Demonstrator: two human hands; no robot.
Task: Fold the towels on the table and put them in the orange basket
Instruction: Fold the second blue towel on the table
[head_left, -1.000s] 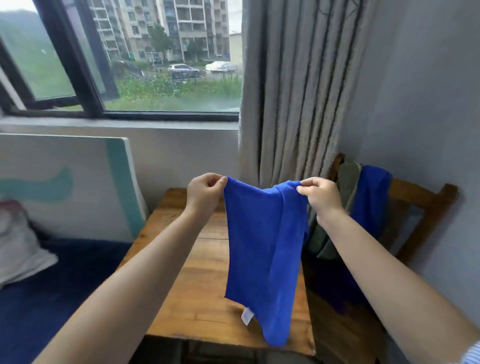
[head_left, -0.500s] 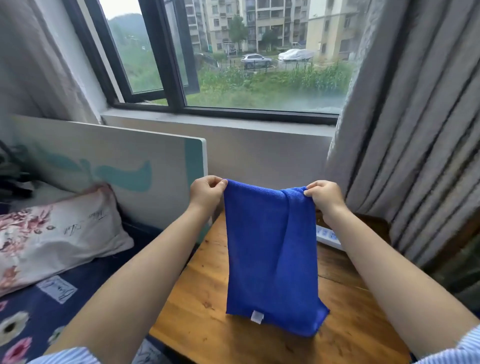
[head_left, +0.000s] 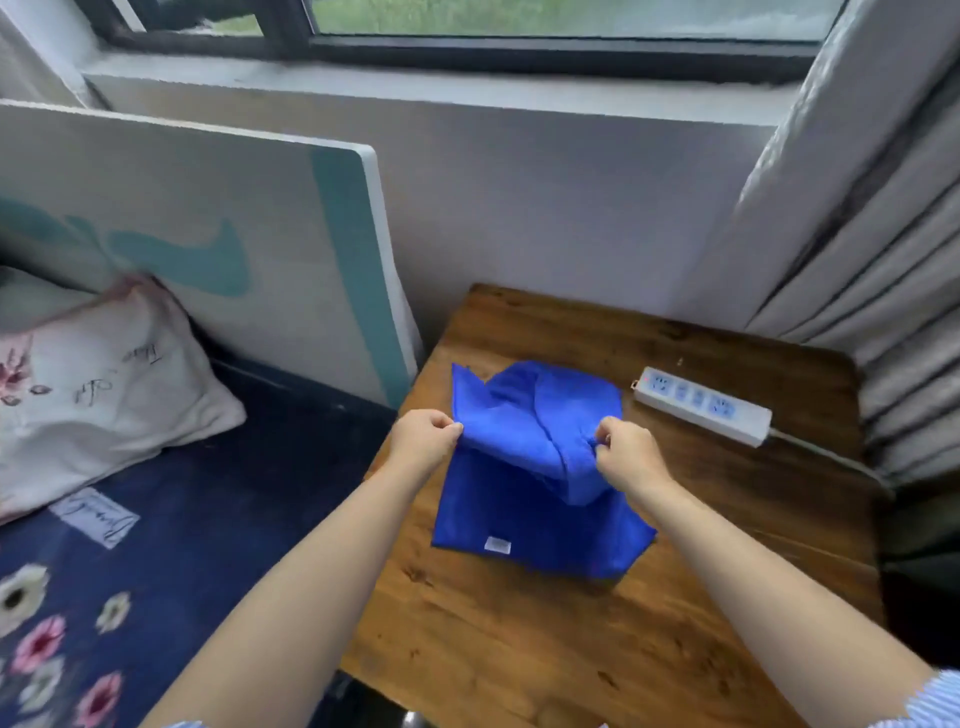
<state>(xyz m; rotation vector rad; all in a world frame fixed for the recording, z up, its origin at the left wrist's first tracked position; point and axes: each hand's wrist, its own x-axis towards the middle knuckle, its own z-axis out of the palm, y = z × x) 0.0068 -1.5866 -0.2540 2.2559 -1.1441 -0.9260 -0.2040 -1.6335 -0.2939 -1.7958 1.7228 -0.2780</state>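
A blue towel (head_left: 535, 415) lies partly on the wooden table (head_left: 519, 639), its lower half flat with a white label at the near edge and its upper half bulging up and back. My left hand (head_left: 423, 441) pinches the towel's left corner. My right hand (head_left: 626, 457) pinches the right corner. Both hands hover just above the table over the towel's middle. No orange basket is in view.
A white power strip (head_left: 701, 405) with a cable lies on the table right of the towel. A bed (head_left: 171, 525) with a pillow (head_left: 98, 384) and a white headboard (head_left: 208, 239) is on the left. Grey curtains (head_left: 893, 249) hang on the right.
The towel hung in the air from both hands before. Now both hands have come down and the towel's lower half rests on the table. The view has tilted downward.
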